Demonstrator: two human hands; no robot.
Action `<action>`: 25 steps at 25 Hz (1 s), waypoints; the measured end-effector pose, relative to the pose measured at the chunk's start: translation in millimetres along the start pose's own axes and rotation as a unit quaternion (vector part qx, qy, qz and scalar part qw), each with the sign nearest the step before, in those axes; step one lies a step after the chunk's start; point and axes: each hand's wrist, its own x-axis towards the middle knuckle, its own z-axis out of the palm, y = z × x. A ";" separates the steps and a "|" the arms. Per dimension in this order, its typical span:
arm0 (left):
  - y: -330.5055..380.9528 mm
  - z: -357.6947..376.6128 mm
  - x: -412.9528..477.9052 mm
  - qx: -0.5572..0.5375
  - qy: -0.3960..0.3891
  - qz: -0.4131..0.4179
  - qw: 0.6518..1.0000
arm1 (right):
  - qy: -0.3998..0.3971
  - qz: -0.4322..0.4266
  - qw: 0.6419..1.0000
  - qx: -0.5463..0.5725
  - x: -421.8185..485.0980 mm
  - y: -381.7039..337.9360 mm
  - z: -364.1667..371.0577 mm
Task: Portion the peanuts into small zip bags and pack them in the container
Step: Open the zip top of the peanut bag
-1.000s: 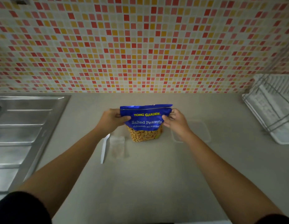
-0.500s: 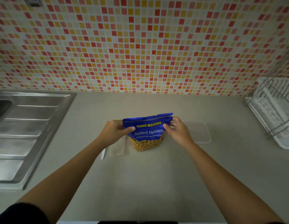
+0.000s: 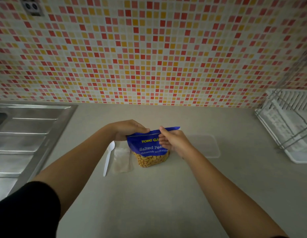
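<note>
A blue bag of salted peanuts (image 3: 147, 148) stands upright on the grey counter, its clear lower part showing the nuts. My left hand (image 3: 127, 130) grips the bag's top left corner from behind. My right hand (image 3: 173, 141) pinches the top edge at the front, covering part of the label. A stack of small clear zip bags (image 3: 121, 158) lies flat just left of the peanut bag. Beside the stack lies a white plastic spoon (image 3: 108, 158). A clear flat container (image 3: 207, 146) sits to the right, behind my right wrist.
A steel sink drainboard (image 3: 25, 140) fills the left side. A white dish rack (image 3: 290, 127) with wire frame stands at the right edge. A mosaic tiled wall (image 3: 149, 48) rises behind the counter, and bare counter (image 3: 149, 203) stretches in front of the bag.
My right hand slid from the bag's right corner toward the middle of the top edge. My left hand moved up behind the top left corner. The camera tilted up.
</note>
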 end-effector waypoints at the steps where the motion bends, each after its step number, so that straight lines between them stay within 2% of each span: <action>1: 1.0 -1.8 1.3 -0.013 -0.010 -0.012 1.000 | -0.007 0.006 1.000 0.018 0.6 0.9 -0.7; 6: -0.6 -3.4 6.8 -0.069 -0.052 -0.030 0.996 | -0.040 0.043 0.996 0.064 0.1 -1.9 -5.7; 12: 17.8 5.4 16.8 0.039 -0.008 -0.022 0.999 | -0.057 0.045 0.991 0.109 0.5 -3.0 -4.2; 14: 22.4 7.1 16.9 0.117 0.010 0.018 0.993 | -0.059 0.038 0.991 0.118 -0.1 -1.2 -3.0; 17: 32.1 8.9 16.1 0.269 0.029 0.101 0.957 | -0.040 0.037 0.991 0.123 -0.3 0.1 -0.5; 21: 35.3 12.6 21.2 0.425 0.111 0.179 0.880 | 0.008 0.059 0.992 0.109 -0.3 -1.2 6.4; 23: 31.7 12.0 22.2 0.438 0.116 0.187 0.872 | 0.028 0.080 0.992 0.089 -0.9 -5.8 7.9; 25: 30.2 9.4 20.9 0.440 0.107 0.178 0.874 | 0.010 0.104 0.993 0.061 -1.5 -11.3 8.1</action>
